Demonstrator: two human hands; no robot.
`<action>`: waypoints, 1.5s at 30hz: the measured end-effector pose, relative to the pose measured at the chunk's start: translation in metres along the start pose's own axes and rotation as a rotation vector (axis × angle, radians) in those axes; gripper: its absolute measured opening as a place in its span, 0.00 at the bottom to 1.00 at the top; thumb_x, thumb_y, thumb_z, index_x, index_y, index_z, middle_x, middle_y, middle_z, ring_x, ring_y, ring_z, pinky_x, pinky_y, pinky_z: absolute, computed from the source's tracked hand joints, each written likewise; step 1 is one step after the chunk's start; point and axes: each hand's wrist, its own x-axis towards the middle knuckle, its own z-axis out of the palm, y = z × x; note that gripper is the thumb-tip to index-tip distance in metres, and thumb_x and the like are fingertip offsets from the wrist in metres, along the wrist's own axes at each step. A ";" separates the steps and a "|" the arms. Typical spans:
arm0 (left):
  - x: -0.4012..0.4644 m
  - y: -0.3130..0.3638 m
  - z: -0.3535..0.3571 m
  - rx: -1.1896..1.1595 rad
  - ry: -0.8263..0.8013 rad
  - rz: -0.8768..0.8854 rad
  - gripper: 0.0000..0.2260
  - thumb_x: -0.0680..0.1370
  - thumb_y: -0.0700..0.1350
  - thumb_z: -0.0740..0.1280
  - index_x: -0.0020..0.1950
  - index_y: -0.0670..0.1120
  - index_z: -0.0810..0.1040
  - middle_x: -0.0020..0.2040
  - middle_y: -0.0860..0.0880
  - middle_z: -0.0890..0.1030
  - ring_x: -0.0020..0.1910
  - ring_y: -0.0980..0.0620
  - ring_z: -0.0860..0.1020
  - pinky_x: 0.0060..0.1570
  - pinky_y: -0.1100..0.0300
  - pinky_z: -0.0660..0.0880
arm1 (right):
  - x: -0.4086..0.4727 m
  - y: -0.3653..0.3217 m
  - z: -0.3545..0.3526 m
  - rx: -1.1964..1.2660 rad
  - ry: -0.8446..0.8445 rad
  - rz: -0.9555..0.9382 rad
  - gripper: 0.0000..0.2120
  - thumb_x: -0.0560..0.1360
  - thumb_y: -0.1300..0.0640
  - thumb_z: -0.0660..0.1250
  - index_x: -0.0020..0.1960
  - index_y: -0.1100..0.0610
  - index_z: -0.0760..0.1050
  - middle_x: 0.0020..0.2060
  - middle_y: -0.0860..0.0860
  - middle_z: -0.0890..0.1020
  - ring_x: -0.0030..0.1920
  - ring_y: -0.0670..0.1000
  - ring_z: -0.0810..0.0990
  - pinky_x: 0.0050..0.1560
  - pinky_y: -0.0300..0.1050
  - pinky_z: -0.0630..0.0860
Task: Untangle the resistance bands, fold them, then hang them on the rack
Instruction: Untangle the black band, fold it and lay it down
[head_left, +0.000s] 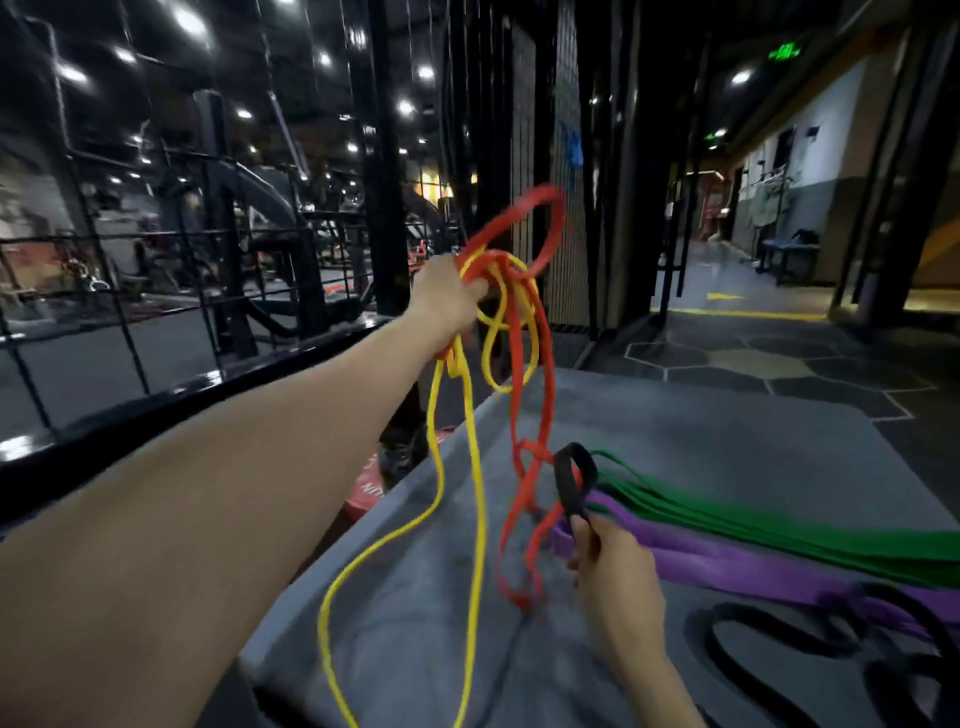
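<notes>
- While lifted clear of the grey mat, left hand clenched round red band and yellow band, so tangles hang visible.
- Right hand pinching black band, apparently teasing it free.

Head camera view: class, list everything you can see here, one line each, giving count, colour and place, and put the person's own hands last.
Thin yellow rubber resistance band: one, yellow, hanging tangled from the raised left hand down to the mat.
Flat red rubber resistance band: one, red, looped above and below the same hand, twisted with the yellow one.
Black resistance band loop: one, black, held up over the mat, its far end running off to the lower right.
Wide purple resistance band: one, purple, flat on the mat at right.
Wide green resistance band: one, green, flat beside the purple one.
Grey padded mat: one, grey, under the bands.
Black metal grid fence: one, black, at left.
Left hand: gripping the red and yellow tangle.
Right hand: pinching the black loop.
</notes>
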 end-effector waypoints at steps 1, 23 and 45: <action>0.004 0.002 -0.002 -0.062 0.032 -0.008 0.09 0.77 0.41 0.63 0.36 0.43 0.70 0.30 0.49 0.69 0.28 0.51 0.69 0.24 0.62 0.64 | 0.001 0.001 -0.001 0.000 0.008 0.001 0.16 0.77 0.43 0.53 0.51 0.51 0.75 0.41 0.55 0.83 0.44 0.59 0.81 0.47 0.52 0.78; -0.153 -0.138 0.055 0.392 -0.338 -0.274 0.36 0.70 0.64 0.67 0.69 0.44 0.65 0.67 0.41 0.62 0.69 0.40 0.61 0.66 0.49 0.61 | -0.005 0.011 0.001 -0.089 -0.035 -0.101 0.14 0.79 0.46 0.55 0.45 0.54 0.74 0.42 0.58 0.83 0.46 0.62 0.80 0.47 0.55 0.77; -0.257 -0.033 0.148 -0.126 -0.206 0.178 0.09 0.68 0.36 0.71 0.46 0.43 0.77 0.47 0.45 0.73 0.50 0.43 0.73 0.53 0.53 0.70 | -0.040 0.064 -0.102 -0.292 -0.109 -0.240 0.16 0.78 0.57 0.62 0.65 0.61 0.73 0.61 0.59 0.77 0.62 0.58 0.74 0.63 0.47 0.69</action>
